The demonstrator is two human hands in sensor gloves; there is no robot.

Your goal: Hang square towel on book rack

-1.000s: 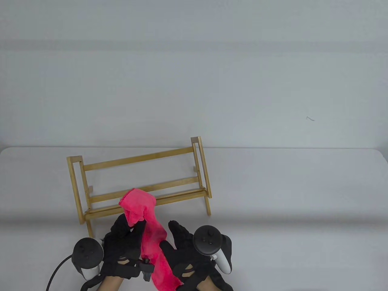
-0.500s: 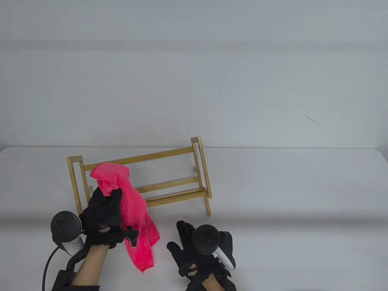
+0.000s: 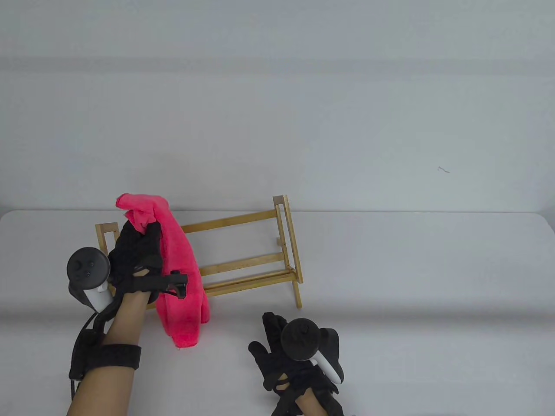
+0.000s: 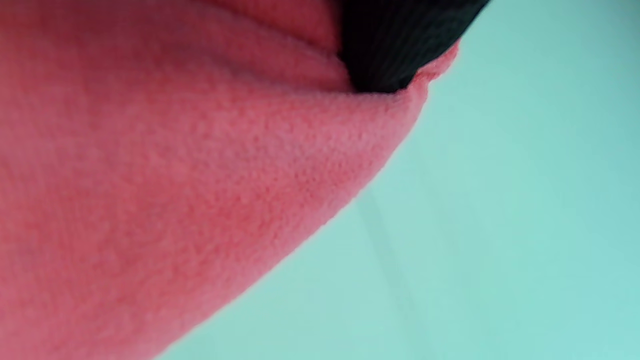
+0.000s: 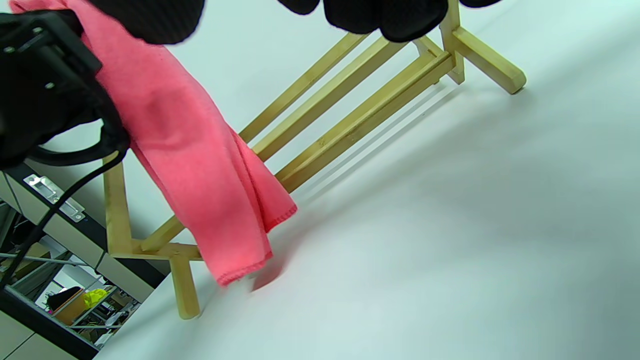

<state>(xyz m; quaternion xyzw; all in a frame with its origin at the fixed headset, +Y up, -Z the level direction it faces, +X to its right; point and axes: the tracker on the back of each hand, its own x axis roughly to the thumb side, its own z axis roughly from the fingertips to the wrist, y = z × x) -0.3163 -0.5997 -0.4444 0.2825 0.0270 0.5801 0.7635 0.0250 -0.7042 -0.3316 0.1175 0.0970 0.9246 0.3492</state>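
Note:
A wooden book rack (image 3: 243, 263) stands on the white table, also in the right wrist view (image 5: 350, 115). My left hand (image 3: 136, 242) grips the top of a pink square towel (image 3: 177, 260) and holds it up over the rack's left end; the towel hangs down in front of the rack, its lower edge close above the table (image 5: 220, 200). The towel fills the left wrist view (image 4: 175, 190), with a gloved fingertip (image 4: 395, 45) pressed on it. My right hand (image 3: 286, 351) lies open and empty in front of the rack.
The white table (image 3: 412, 277) runs to a far edge behind the rack, with a pale wall beyond. The table's left edge and a room below show in the right wrist view (image 5: 65, 280).
My left hand has lifted the towel up and back to the left, from in front of the rack to above its left end. My right hand has let go and drawn back slightly right.

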